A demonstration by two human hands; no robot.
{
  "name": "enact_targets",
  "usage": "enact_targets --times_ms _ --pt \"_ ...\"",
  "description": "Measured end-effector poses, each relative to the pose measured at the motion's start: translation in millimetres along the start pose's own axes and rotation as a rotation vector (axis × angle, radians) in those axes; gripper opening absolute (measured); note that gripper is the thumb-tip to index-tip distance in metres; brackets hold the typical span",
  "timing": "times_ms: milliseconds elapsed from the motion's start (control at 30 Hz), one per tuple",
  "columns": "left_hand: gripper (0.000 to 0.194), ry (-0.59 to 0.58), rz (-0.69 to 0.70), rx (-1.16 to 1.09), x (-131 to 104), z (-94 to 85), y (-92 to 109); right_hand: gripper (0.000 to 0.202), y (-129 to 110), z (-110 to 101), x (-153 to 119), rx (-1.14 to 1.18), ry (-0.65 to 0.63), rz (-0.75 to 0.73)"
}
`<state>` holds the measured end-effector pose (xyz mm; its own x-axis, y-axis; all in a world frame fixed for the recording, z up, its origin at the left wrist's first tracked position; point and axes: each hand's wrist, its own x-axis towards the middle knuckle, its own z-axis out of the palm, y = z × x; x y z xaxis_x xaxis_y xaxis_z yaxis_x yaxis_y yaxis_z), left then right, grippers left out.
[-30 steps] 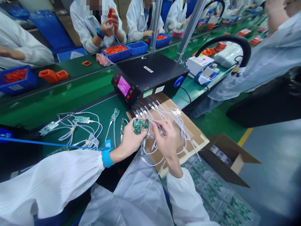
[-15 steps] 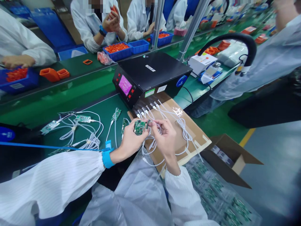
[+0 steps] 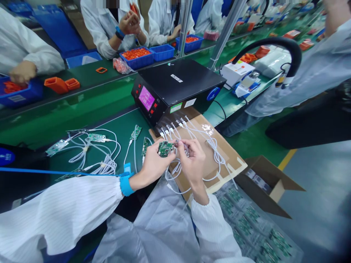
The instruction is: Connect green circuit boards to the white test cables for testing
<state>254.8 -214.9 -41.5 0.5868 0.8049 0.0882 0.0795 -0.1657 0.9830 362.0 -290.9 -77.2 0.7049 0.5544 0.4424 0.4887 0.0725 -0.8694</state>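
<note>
My left hand, with a blue strap at the wrist, grips a green circuit board between thumb and fingers. At the board's right end my right hand is closed in a pinch; what lies between its fingertips is too small to make out. White cables run from the front of a black tester with a lit pink screen, over a cardboard sheet and behind my hands. Left of my hands, more boards joined to white cables lie on the green bench.
An open cardboard box stands at the right, near bagged circuit boards. Across the bench, people in white coats sit by blue bins and orange parts. A black hose arches at the upper right.
The board in my left hand has shifted slightly right and tilted. My right hand stays at its end. Across the bench at the left, a person's hand has moved over the blue bin.
</note>
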Motion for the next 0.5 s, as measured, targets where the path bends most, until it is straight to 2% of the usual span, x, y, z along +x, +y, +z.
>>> enact_targets --times_ms 200,300,400,500 --pt "0.021 0.002 -0.043 -0.038 2 1.0 2 0.014 -2 -1 1 -0.03 0.005 -0.022" --pt "0.024 -0.004 -0.07 -0.055 3 -0.3 -2 0.016 3 -2 2 -0.038 -0.069 -0.021" --pt "0.033 0.005 -0.147 -0.092 3 -1.7 -4 0.017 9 -1 1 0.031 -0.119 0.06" --pt "0.033 0.02 -0.149 -0.091 3 -1.2 -4 0.019 11 1 0 0.089 -0.082 0.108"
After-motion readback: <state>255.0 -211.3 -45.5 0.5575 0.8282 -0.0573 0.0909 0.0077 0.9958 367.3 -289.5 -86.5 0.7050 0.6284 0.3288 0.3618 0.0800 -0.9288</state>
